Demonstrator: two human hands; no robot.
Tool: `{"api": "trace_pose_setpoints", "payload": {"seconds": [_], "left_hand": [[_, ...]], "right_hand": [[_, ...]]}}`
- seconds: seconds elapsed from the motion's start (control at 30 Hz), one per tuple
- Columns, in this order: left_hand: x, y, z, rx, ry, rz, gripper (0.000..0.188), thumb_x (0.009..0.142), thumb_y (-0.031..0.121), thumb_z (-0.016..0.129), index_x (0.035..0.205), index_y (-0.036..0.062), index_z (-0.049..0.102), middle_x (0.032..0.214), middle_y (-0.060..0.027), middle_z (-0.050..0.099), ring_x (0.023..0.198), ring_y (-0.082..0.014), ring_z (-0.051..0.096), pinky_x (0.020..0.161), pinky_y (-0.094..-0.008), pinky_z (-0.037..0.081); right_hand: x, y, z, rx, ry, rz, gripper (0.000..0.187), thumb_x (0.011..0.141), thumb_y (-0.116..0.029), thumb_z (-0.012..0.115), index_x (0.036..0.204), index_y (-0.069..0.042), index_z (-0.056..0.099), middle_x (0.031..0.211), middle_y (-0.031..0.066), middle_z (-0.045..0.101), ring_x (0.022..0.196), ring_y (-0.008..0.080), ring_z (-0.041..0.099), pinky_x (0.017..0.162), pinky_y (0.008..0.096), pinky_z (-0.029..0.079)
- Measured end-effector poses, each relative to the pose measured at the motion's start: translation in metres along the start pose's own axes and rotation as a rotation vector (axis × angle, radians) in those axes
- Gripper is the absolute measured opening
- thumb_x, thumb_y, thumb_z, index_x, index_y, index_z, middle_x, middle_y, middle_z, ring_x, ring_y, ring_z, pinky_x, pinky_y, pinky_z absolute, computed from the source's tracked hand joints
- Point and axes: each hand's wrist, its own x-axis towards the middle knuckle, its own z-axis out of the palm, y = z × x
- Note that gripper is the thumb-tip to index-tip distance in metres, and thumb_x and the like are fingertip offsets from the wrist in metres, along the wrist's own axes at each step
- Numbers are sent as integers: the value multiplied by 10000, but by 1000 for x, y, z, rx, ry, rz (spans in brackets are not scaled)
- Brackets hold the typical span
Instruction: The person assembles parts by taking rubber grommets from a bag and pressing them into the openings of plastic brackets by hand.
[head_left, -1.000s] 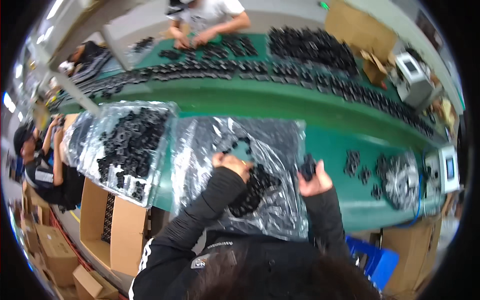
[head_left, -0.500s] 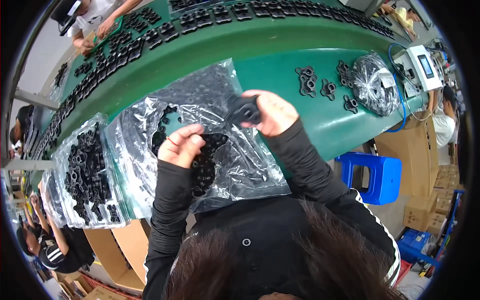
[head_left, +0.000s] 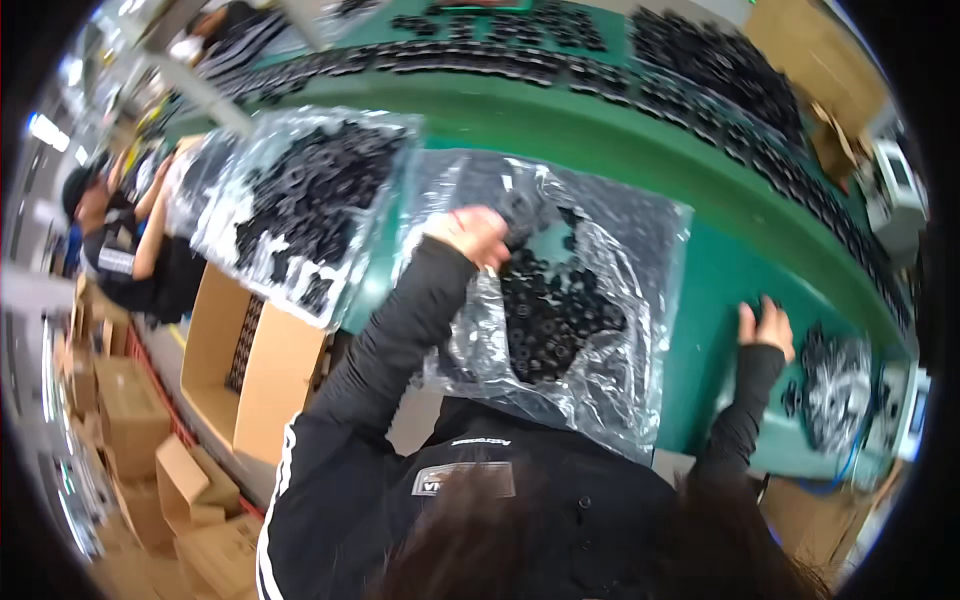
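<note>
My left hand (head_left: 474,236) is over the upper left part of an opened clear plastic bag (head_left: 668,255), its fingers curled. A blurred dark shape (head_left: 524,212) is at its fingertips; I cannot make out whether it is held or lies under the film. Through the torn opening, many small black plastic parts (head_left: 560,325) show inside the bag. My right hand (head_left: 768,332) reaches out over the green table on the right, thumb and fingers apart. A little black (head_left: 760,300) shows between them, partly hidden by the fingers.
Another clear bag of black parts (head_left: 315,190) lies to the left, above an open cardboard box (head_left: 270,390). On the right sit a wrapped bundle (head_left: 838,395) and loose black parts (head_left: 793,398). Rows of black parts (head_left: 470,62) line the far side. A co-worker (head_left: 115,235) is at left.
The view has swung, so the bags sit farther right. My right hand has moved from above the bag, where it held a black part, out to the table on the right.
</note>
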Motion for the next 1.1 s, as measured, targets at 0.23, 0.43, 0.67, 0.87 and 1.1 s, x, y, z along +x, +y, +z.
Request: {"api": "trace_pose_setpoints", "payload": {"seconds": [0.23, 0.43, 0.67, 0.87, 1.1], "left_hand": [[67, 18, -286, -1189, 652, -785, 155, 778, 179, 564, 814, 36, 611, 649, -94, 605, 418, -137, 478, 369, -220, 387], [112, 6, -277, -1000, 588, -522, 167, 796, 127, 542, 920, 18, 560, 788, -121, 574, 590, -167, 491, 522, -236, 401], [85, -55, -70, -791, 95, -214, 257, 821, 55, 513, 1069, -9, 489, 983, -160, 531, 829, -208, 508, 736, -257, 422], [29, -61, 27, -544, -316, 211, 345, 841, -12, 482, 1182, 12, 440, 1135, -178, 497, 983, -220, 535, 850, -260, 462], [-9, -46, 82, -725, -459, -186, 327, 816, 0, 536, 1136, 48, 486, 1062, -156, 548, 835, -192, 588, 694, -259, 520]], "right_hand": [[2, 38, 17, -89, -15, 132, 433, 722, -447, 576, 1068, -187, 544, 984, 102, 547, 856, 295, 537, 703, 459, 400], [-4, 58, 6, -162, -210, 195, 406, 726, -419, 577, 1032, -153, 556, 939, 112, 557, 809, 310, 541, 683, 434, 411], [-26, 28, 34, 374, 31, -28, 418, 594, -258, 688, 945, -54, 587, 768, 153, 562, 695, 329, 529, 640, 397, 448], [-28, 9, 21, 361, 6, 140, 430, 641, -383, 670, 842, -16, 570, 758, 154, 512, 665, 321, 498, 690, 378, 435], [-34, -79, -74, 2020, -589, 373, 279, 768, -75, 605, 1007, -35, 468, 727, 78, 558, 496, 90, 468, 367, 163, 355]]}}
